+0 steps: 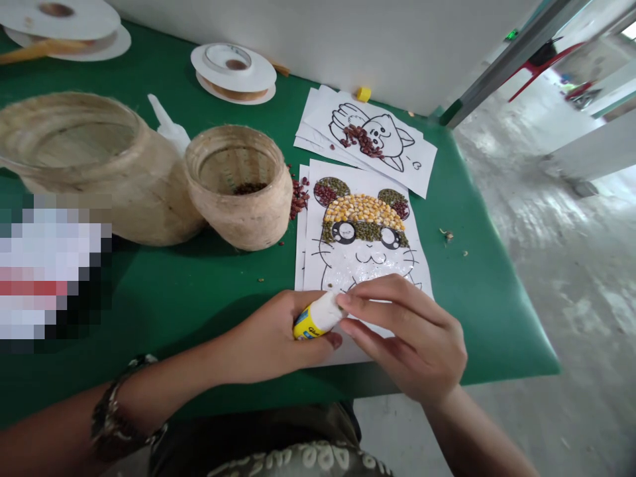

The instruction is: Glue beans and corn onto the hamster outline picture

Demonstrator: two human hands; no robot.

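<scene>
My left hand (278, 338) is wrapped around a glue stick (324, 314) with a yellow label and a white end that points right. The fingertips of my right hand (407, 324) are pinched together at that white end; a small dark spot shows there, too small to name. Beneath both hands lies a sheet with a hamster-like drawing (368, 255). Yellow corn kernels (365, 211) fill its forehead, green mung beans (368, 231) form a band by the eyes, and the ears hold red and green beans. Its lower face looks wet and shiny.
A small woven basket (238, 212) holding dark beans and a larger basket (124, 199) stand left. Red beans (299, 199) lie beside the small one. Behind are a fox-like drawing (407, 159), ribbon spools (233, 74) and a white nozzle (169, 126). The green table's (497, 318) edge is right.
</scene>
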